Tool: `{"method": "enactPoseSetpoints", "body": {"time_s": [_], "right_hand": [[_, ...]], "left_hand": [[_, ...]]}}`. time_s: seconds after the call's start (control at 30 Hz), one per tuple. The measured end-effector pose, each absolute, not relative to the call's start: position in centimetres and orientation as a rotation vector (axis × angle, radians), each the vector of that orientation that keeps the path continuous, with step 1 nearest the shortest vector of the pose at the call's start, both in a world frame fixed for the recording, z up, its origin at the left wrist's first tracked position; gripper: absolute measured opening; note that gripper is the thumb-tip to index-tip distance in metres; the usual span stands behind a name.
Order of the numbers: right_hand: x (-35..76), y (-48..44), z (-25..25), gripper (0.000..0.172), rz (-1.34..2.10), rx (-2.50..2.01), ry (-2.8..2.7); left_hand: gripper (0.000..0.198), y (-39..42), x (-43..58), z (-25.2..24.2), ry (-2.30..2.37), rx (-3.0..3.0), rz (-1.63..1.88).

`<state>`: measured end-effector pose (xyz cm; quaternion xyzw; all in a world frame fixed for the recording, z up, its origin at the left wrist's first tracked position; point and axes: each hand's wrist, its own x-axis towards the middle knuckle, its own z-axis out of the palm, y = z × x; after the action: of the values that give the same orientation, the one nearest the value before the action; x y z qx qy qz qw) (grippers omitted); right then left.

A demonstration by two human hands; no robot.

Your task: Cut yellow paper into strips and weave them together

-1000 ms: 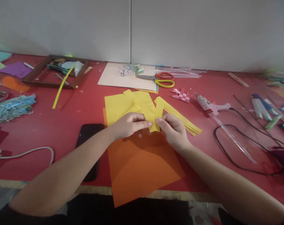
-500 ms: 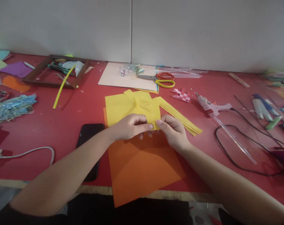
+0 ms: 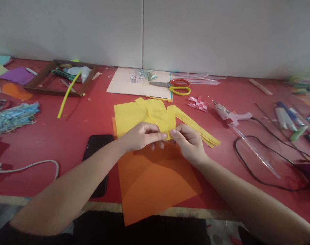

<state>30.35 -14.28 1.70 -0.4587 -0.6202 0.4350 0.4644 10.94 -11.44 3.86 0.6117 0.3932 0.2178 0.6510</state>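
A small yellow paper piece (image 3: 171, 120) is pinched at its lower edge between the thumbs and fingers of both hands. My left hand (image 3: 146, 136) grips it from the left, and my right hand (image 3: 189, 141) grips its lower right corner. Under and behind it lies a yellow sheet (image 3: 126, 117) with loose yellow pieces on top. An orange sheet (image 3: 155, 183) extends below my hands toward the table's front edge. Several long yellow strips (image 3: 199, 128) fan out to the right, beyond my right hand.
A black phone (image 3: 100, 146) lies partly beneath my left forearm. Scissors (image 3: 179, 86) rest on pale paper (image 3: 124, 83) at the back. A pink glue gun (image 3: 233, 117) with its black cord (image 3: 243, 170) is on the right. A brown frame (image 3: 45, 89) stands back left.
The upper part of the small yellow piece has shifted, and its right portion now looks like a separate upright flap. Both hands have barely moved.
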Motion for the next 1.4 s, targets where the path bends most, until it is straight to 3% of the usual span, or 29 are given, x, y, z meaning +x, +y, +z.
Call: {"method": "enactPoseSetpoints", "body": {"time_s": [0.67,0.87,1.1,1.4], "right_hand": [[30.42,-14.08,1.45,0.037,0.988,-1.135,-1.443],[30.45,-14.09,1.55,0.037,1.11,-1.087,-1.426],[30.06,-14.16,2.28,0.043,1.176,-1.107,-1.533],[30.06,-14.04,2.08,0.039,1.366,-1.069,-1.45]], "left_hand": [[0.025,-11.42,11.06,3.94,0.905,1.394,0.571],[0.033,-11.57,11.13,3.94,0.968,1.463,0.487],[0.025,-11.57,11.08,3.97,0.794,1.502,0.456],[0.042,-11.59,10.86,4.0,0.833,1.493,0.47]]}}
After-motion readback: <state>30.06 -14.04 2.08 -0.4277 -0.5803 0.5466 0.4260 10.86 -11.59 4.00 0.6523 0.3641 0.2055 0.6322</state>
